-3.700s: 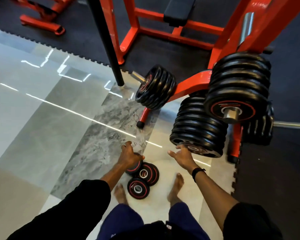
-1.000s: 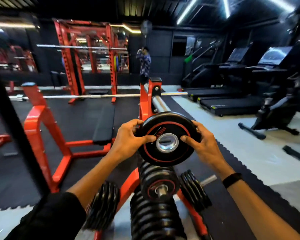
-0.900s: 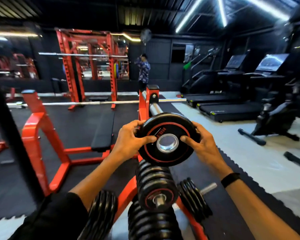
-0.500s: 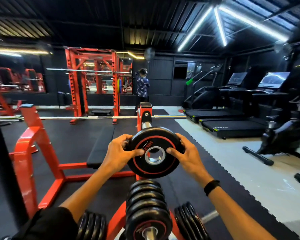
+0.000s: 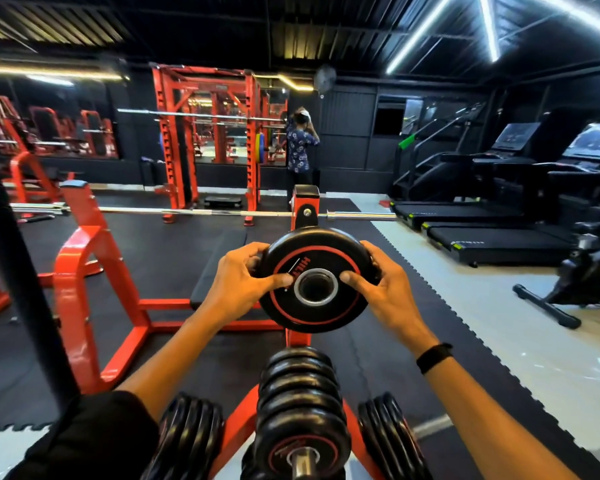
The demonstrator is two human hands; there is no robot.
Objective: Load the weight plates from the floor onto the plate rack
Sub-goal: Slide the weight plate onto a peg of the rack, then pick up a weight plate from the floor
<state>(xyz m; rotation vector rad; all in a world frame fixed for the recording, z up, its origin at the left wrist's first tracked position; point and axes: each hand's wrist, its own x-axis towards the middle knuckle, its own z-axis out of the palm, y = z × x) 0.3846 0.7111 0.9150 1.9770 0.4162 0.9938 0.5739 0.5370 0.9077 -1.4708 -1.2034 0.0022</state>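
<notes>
Right now both hands grasp one plate (image 5: 315, 279) by its rim, left hand (image 5: 238, 282) and right hand (image 5: 383, 285) on opposite sides with thumbs pressed on its face, held upright in front of the rack (image 5: 305, 209) post, above the loaded stack (image 5: 300, 407). To seat it well, I would keep the plate square, line its hole with the upper peg and slide it straight on. That peg is hidden behind the plate, so whether it has entered the hole cannot be told. Floor plates are out of view.
</notes>
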